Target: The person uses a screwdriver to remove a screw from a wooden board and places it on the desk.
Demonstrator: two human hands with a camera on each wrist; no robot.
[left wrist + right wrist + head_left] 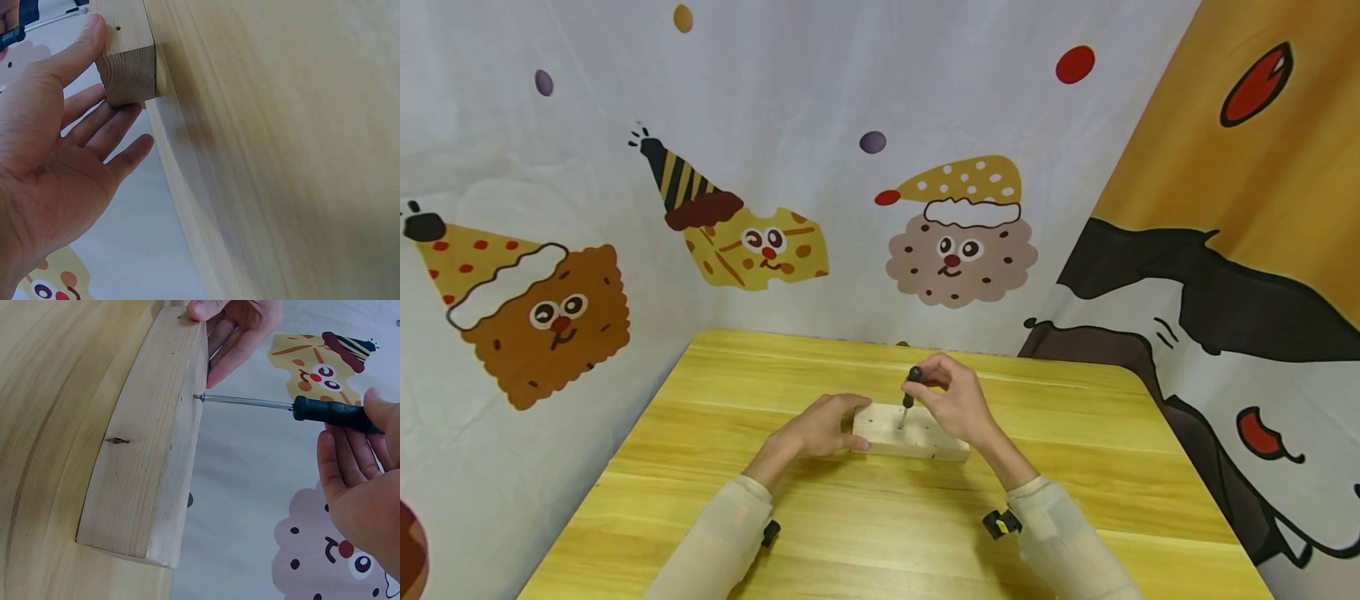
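Note:
A pale wooden block (pixel 880 437) with several small holes in its top lies on the table. My left hand (pixel 829 427) grips the block's left end, thumb on the near side and fingers around the far side, as the left wrist view also shows. My right hand (pixel 958 400) holds a screwdriver (pixel 909 394) by its black handle between thumb and fingers. The screwdriver stands nearly upright over the block. In the right wrist view its metal shaft (pixel 250 400) meets a small screw (pixel 199 397) that sticks out of the block's top.
The yellow wood-grain table (pixel 865 533) extends around the block on all sides. Behind it hangs a white curtain (pixel 790 100) printed with cartoon food faces. Small black devices, such as the one at the right wrist (pixel 1002 524), sit on both sleeves.

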